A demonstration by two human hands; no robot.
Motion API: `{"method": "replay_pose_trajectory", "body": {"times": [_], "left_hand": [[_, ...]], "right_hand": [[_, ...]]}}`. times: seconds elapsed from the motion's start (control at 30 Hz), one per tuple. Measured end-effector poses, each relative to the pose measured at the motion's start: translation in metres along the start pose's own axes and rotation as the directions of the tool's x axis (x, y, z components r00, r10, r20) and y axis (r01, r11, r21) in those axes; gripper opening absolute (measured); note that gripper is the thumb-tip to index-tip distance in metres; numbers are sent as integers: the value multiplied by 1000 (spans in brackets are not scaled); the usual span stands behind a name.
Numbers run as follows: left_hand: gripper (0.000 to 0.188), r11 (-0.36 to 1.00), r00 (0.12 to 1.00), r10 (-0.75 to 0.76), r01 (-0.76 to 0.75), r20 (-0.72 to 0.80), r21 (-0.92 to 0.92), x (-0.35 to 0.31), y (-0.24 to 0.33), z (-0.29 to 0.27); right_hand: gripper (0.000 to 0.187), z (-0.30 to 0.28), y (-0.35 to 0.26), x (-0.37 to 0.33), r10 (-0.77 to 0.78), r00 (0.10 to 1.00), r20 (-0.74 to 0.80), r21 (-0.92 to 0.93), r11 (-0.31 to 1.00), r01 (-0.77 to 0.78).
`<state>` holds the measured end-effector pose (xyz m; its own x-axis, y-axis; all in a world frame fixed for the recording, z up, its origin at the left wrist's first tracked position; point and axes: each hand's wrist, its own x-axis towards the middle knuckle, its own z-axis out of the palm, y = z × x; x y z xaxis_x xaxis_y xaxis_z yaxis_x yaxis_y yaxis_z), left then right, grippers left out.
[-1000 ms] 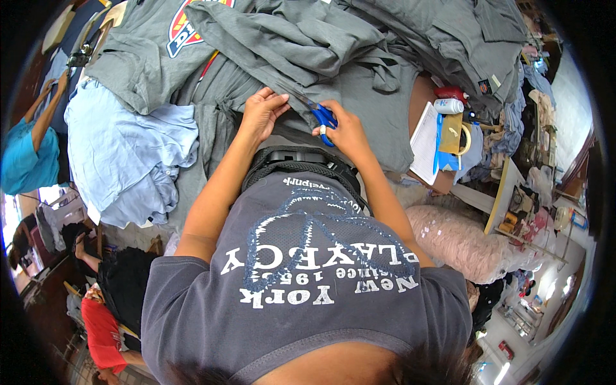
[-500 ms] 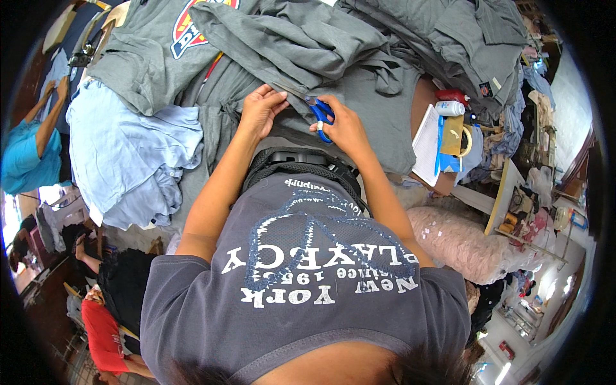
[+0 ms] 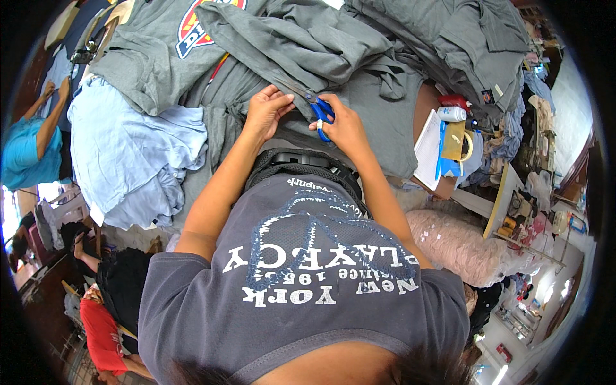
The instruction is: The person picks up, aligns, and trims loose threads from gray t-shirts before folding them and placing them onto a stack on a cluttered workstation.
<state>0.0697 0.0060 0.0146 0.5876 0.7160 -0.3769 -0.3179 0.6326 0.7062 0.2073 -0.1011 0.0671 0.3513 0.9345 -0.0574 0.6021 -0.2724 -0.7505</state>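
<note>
Blue-handled scissors (image 3: pixel 321 117) are gripped in my right hand (image 3: pixel 346 124), fingers closed through the loops. Their blades point up and to the left, lying at the edge of a grey garment (image 3: pixel 282 56). Beside the blade tips, my left hand (image 3: pixel 267 111) is closed in a pinch, thumb against fingers, at the same grey cloth edge. How much cloth sits between those fingertips is hard to see. Folds of the garment bunch up just beyond both hands.
Light blue cloth (image 3: pixel 131 151) is heaped at left. A grey shirt with a colourful printed badge (image 3: pixel 208 25) lies far left. At right are a notepad (image 3: pixel 427 141), a white bottle (image 3: pixel 452 114) and a tape roll (image 3: pixel 467 146). Co-workers in turquoise (image 3: pixel 32 151) and red (image 3: pixel 101 330) are leftward.
The grey cloth has shifted slightly right in the picture, and my left fingertips have come a little closer to the scissors. Both hands keep their grip.
</note>
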Motion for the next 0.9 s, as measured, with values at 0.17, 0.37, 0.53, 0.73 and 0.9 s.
{"method": "replay_pose_trajectory", "body": {"times": [0.17, 0.37, 0.53, 0.73, 0.9], "left_hand": [[22, 1000, 1000, -5, 5, 6, 1, 1, -2, -3], [25, 999, 999, -44, 43, -11, -12, 2, 3, -5], [18, 994, 986, 1, -19, -165, -107, 15, 16, -21], [18, 970, 963, 103, -153, -249, -191, 39, 31, -22], [19, 847, 863, 433, -488, 261, 211, 10, 23, 87]], "right_hand": [[48, 0, 9, -8, 42, 998, 45, -23, 999, -41], [50, -9, 12, -17, 96, 993, 72, -13, 995, -95], [54, -63, 52, -55, 206, 971, -117, 130, 973, -191], [48, -126, 160, -117, 257, 771, -583, -180, 884, -431], [35, -131, 164, -120, 393, 690, -607, -395, 605, -692]]}}
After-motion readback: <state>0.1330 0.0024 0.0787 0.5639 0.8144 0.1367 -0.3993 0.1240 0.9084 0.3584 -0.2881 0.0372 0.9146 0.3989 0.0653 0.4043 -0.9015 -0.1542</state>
